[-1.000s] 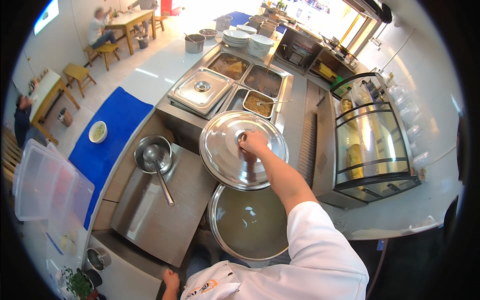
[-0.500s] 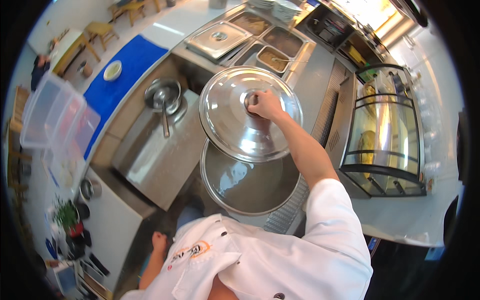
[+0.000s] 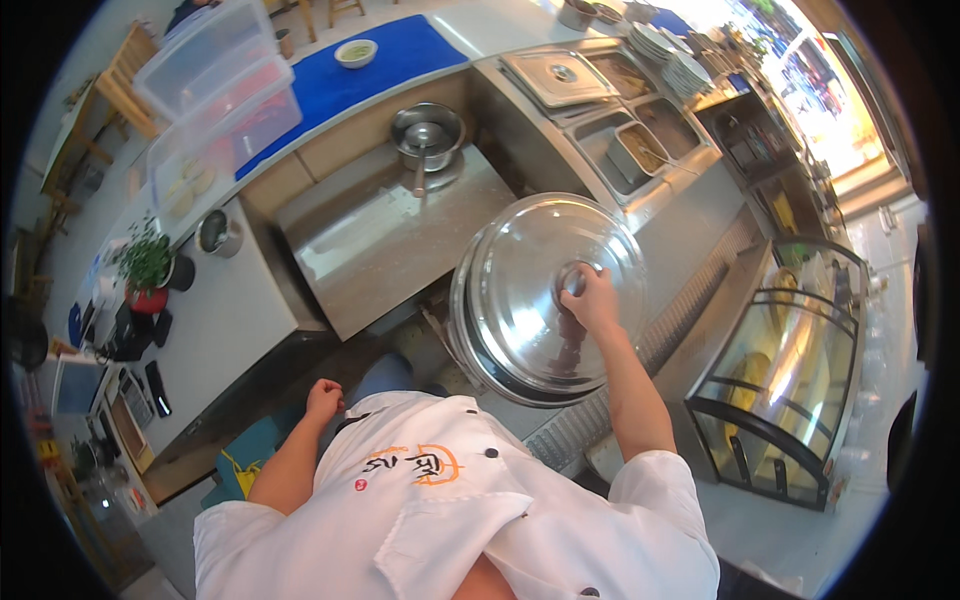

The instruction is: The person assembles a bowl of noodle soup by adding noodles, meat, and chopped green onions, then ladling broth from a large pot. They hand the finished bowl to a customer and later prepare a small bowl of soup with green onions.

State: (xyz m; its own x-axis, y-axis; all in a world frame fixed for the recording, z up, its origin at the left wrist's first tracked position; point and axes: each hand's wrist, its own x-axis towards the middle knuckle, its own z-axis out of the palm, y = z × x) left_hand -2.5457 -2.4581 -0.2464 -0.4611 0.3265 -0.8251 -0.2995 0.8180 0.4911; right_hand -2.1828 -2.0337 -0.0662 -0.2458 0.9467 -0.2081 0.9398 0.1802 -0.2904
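My right hand (image 3: pixel 592 298) grips the knob of a large round steel lid (image 3: pixel 530 270). The lid lies over most of a big round pot (image 3: pixel 468 350), set slightly toward the right, so a strip of the pot's rim and dark opening shows at the left and near edge. What is inside the pot is mostly hidden. Low at my left side, my left hand (image 3: pixel 324 402) hangs with its fingers curled, and nothing shows in it.
Left of the pot, a steel counter (image 3: pixel 375 235) bears a pan with a ladle (image 3: pixel 422 150). Food trays (image 3: pixel 640 150) sit at the far right, beside stacked plates (image 3: pixel 685 75). A glass display case (image 3: pixel 790 370) stands at right. A potted plant (image 3: pixel 145 260) and plastic bins (image 3: pixel 215 80) are left.
The lid has come down from a raised position over the far part of the pot and now covers most of its opening. My view has turned, shifting the surroundings rightward.
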